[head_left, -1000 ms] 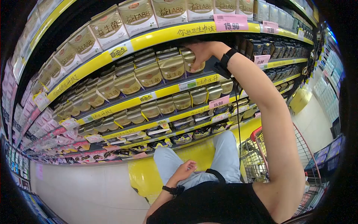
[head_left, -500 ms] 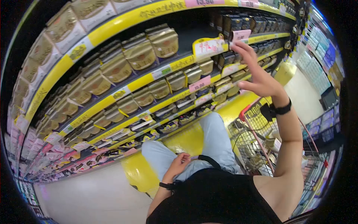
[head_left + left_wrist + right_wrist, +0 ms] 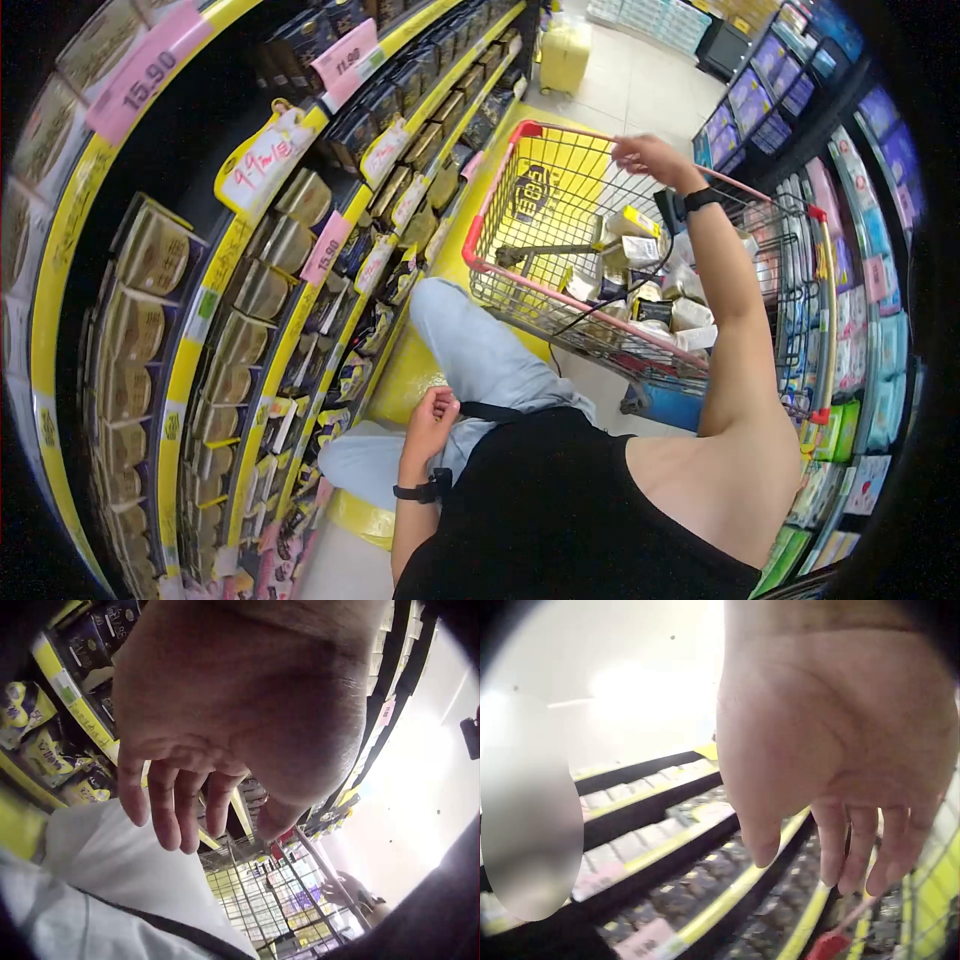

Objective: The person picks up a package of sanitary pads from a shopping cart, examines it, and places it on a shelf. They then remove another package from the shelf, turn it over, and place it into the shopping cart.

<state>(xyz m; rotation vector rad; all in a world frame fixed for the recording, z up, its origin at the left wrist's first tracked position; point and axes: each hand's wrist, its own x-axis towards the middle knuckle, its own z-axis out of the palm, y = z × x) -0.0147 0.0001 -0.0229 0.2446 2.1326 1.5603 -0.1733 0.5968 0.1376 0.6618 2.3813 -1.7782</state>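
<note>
Slack and holding nothing, the four fingers and thumb of my right hand point(image 3: 658, 162) are hanging loosely bent over one red-cornered wire shopping cart point(image 3: 472, 257), my bare arm point(image 3: 730, 275) stretching outward, while my empty left hand point(image 3: 432, 418) is curling loosely near my pale-blue trousers point(image 3: 490, 335). Small boxy pale packets point(image 3: 640, 251), too heaped to count, are lying inside it; two pink paper tags point(image 3: 145, 72) reading 15.90 are hanging at the shelves.

Head view bright, fisheye-bent, corners black. Left wrist: ceiling point(image 3: 424, 757) glare toward 3 o'clock, left hand point(image 3: 236, 712) shadowed. Right wrist: washout toward 11 o'clock, shelves point(image 3: 735, 896) blurry.
</note>
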